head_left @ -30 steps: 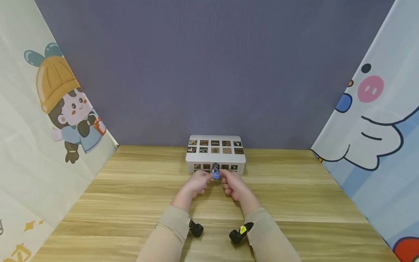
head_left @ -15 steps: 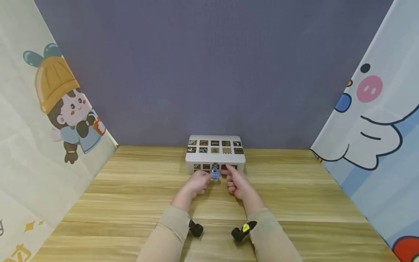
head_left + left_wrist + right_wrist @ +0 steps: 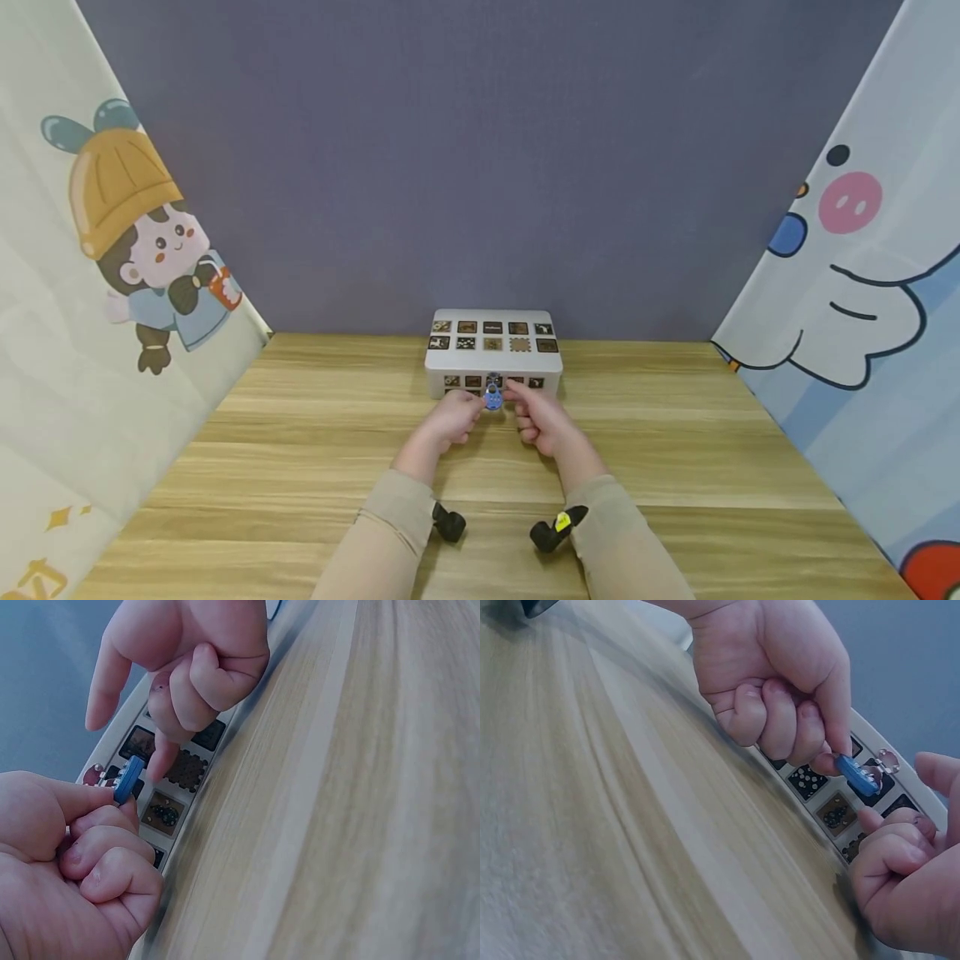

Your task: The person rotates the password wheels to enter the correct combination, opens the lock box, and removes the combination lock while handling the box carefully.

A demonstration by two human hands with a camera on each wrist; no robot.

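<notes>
My left grip (image 3: 452,417) pinches the rounded blue, metal-shackled padlock (image 3: 492,402); my right grip (image 3: 546,421), half spread beside it, holds nothing. If that pinch slackens, the padlock could twist.

blue padlock (image 3: 491,404) with marks (image 3: 493,397) too small to read, box front (image 3: 473,381) partly behind fingers (image 3: 472,402)

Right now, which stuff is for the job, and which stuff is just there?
For the job:
blue padlock, pinched in the left grip
patterned white box behind it
right grip, close to the padlock

Just there:
grey backdrop
cartoon cloth on the left
cartoon cloth on the right
wrist cameras
</notes>
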